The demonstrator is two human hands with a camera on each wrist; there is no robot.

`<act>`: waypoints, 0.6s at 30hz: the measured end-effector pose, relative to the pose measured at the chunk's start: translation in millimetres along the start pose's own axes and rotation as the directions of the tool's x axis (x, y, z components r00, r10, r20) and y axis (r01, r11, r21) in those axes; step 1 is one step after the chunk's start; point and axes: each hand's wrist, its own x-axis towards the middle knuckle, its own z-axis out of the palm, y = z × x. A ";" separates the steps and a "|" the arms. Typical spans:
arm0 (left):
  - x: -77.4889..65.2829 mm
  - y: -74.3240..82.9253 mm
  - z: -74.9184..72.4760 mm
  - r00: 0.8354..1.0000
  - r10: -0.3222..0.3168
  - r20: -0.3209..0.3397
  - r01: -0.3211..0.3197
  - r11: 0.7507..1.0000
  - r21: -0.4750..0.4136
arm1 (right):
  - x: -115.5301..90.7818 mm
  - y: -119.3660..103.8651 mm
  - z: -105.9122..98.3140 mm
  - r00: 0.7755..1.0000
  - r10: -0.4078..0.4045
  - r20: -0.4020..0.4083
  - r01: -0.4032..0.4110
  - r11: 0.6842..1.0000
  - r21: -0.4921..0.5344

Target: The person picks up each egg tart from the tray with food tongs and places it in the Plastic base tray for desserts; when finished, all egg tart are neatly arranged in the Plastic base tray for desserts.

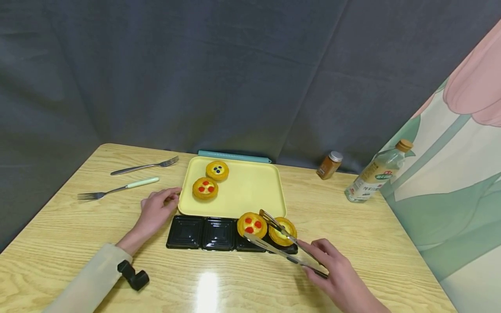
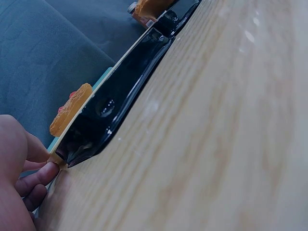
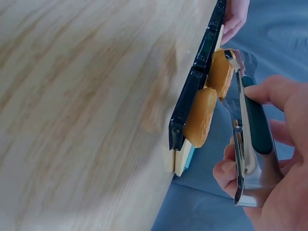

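Observation:
My right hand (image 1: 332, 269) grips metal tongs (image 1: 287, 259) with dark handle pads (image 3: 257, 120). The tongs' tips lie on either side of an egg tart with red dots (image 1: 250, 222), at the third compartment of a black four-part tray (image 1: 185, 232). A plain yellow egg tart (image 1: 282, 231) sits in the rightmost compartment, below the tongs. My left hand (image 1: 158, 211) pinches the left edge of a pale yellow tray (image 1: 250, 187) between thumb and finger. On that tray lie another red-dotted tart (image 1: 205, 188) and a tart with dark blue dots (image 1: 217, 171).
Two forks lie at left, one all metal (image 1: 145, 166), one with a pale green handle (image 1: 142, 182). A teal strip (image 1: 235, 157) lies behind the yellow tray. At right stand a small spice jar (image 1: 329, 165) and a clear bottle (image 1: 375, 176). Dark cloth hangs behind the table.

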 end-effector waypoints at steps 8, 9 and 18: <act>0.8 0.8 -1.2 1.000 -0.014 0.010 0.014 1.000 -0.003 | -0.5 4.4 1.8 1.000 -0.022 -0.009 0.022 1.000 0.004; 0.8 0.8 -1.3 1.000 -0.016 0.010 0.016 1.000 -0.003 | -0.6 5.0 2.1 1.000 -0.027 -0.012 0.027 1.000 0.004; 0.5 1.0 -1.2 1.000 -0.008 0.007 0.008 1.000 -0.001 | -1.5 7.3 5.5 0.998 -0.064 -0.018 0.065 0.998 0.018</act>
